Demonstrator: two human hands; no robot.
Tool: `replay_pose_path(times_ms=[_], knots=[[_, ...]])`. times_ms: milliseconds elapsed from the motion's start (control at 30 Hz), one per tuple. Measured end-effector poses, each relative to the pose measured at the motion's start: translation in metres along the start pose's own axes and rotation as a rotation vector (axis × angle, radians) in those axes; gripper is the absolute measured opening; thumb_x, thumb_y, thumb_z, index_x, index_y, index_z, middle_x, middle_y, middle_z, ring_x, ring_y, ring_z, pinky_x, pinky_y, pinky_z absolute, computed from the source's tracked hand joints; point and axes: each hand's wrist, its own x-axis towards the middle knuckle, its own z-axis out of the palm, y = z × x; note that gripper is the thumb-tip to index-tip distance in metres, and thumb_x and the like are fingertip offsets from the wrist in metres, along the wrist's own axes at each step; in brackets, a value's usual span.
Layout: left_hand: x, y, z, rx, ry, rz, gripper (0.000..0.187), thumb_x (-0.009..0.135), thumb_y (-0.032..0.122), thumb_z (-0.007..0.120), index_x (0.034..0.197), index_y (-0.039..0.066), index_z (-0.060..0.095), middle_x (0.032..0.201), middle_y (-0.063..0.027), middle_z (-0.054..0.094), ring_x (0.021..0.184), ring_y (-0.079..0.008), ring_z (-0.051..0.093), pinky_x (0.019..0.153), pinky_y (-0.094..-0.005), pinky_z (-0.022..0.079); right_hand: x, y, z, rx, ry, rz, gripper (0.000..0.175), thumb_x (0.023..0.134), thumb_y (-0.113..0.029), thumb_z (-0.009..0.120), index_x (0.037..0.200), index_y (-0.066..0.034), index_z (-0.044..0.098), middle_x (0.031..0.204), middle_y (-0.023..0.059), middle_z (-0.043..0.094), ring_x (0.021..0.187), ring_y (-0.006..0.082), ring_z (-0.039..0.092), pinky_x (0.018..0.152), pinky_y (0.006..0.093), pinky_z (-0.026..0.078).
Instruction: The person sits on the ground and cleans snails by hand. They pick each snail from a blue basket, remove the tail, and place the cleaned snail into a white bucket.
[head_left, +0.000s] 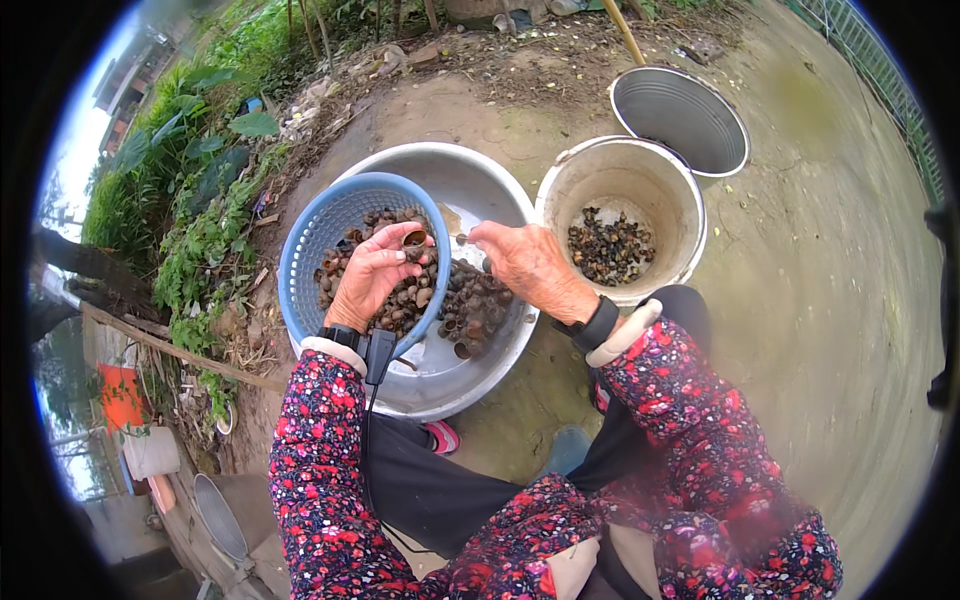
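My left hand (376, 271) holds a snail shell (415, 239), its round opening facing up, above a blue plastic colander (304, 300) of brown snails. The fingers of my right hand (529, 262) are pinched on a small thin tool (461, 238), mostly hidden, just right of the shell and apart from it. The colander rests in a wide metal basin (517, 322), where more dark snail shells (476, 307) lie beside it. To the right stands a whitish bucket (551, 195) with small dark pieces (611, 246), perhaps snail meat, at its bottom.
An empty-looking metal bucket (679, 112) stands or leans behind the whitish one. A wooden pole (624, 31) rises at the top. Green plants (202, 217) and a wooden plank (180, 351) border the left. A grey bucket (225, 510) lies tilted at lower left.
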Motion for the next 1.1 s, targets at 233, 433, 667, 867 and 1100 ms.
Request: replay_pose_path(times_ms=[233, 433, 667, 867, 1100], knots=[[0.008, -0.017, 0.043, 0.102, -0.022, -0.053, 0.045, 0.076, -0.002, 0.053, 0.121, -0.003, 0.051, 0.109, -0.0114, 0.059, 0.094, -0.0176, 0.057, 0.076, -0.0285, 0.048, -0.008, 0.001, -0.005, -0.158, -0.111, 0.005, 0.01, 0.077, -0.014, 0.058, 0.085, -0.0128, 0.064, 0.061, 0.0107, 0.06, 0.061, 0.0301, 0.062, 0.054, 0.0419, 0.05], [0.011, -0.016, 0.056, 0.247, 0.019, -0.065, 0.043, 0.074, -0.003, 0.053, 0.117, -0.004, 0.054, 0.106, -0.0089, 0.059, 0.088, -0.0146, 0.056, 0.076, -0.0283, 0.049, -0.006, 0.0, -0.007, -0.158, -0.151, 0.039, 0.008, 0.072, -0.013, 0.059, 0.073, -0.0067, 0.064, 0.063, 0.0141, 0.061, 0.063, 0.0306, 0.063, 0.056, 0.0417, 0.051], [0.009, -0.025, 0.065, 0.255, 0.101, -0.052, 0.036, 0.078, -0.005, 0.053, 0.115, -0.006, 0.054, 0.103, -0.0103, 0.059, 0.086, -0.0173, 0.061, 0.078, -0.0319, 0.054, -0.01, -0.007, -0.003, -0.256, -0.211, 0.022, 0.011, 0.073, -0.013, 0.059, 0.072, -0.0025, 0.062, 0.062, 0.0152, 0.061, 0.061, 0.031, 0.064, 0.057, 0.0398, 0.051], [0.011, -0.035, 0.068, -0.106, 0.153, -0.091, 0.031, 0.083, 0.004, 0.053, 0.113, -0.005, 0.051, 0.109, -0.0141, 0.06, 0.095, -0.0236, 0.062, 0.084, -0.0371, 0.054, -0.016, 0.0, -0.001, -0.209, -0.14, 0.02, 0.017, 0.075, -0.015, 0.059, 0.085, -0.0019, 0.054, 0.06, 0.0162, 0.06, 0.06, 0.0328, 0.063, 0.055, 0.0415, 0.05], [0.022, -0.061, 0.085, -0.351, 0.187, -0.165, 0.028, 0.084, 0.009, 0.053, 0.108, -0.005, 0.051, 0.101, -0.017, 0.061, 0.093, -0.031, 0.062, 0.083, -0.0406, 0.054, -0.028, 0.015, -0.017, -0.11, 0.034, 0.114, 0.016, 0.079, -0.014, 0.057, 0.089, -0.0027, 0.051, 0.062, 0.017, 0.059, 0.06, 0.0349, 0.062, 0.055, 0.0441, 0.049]])
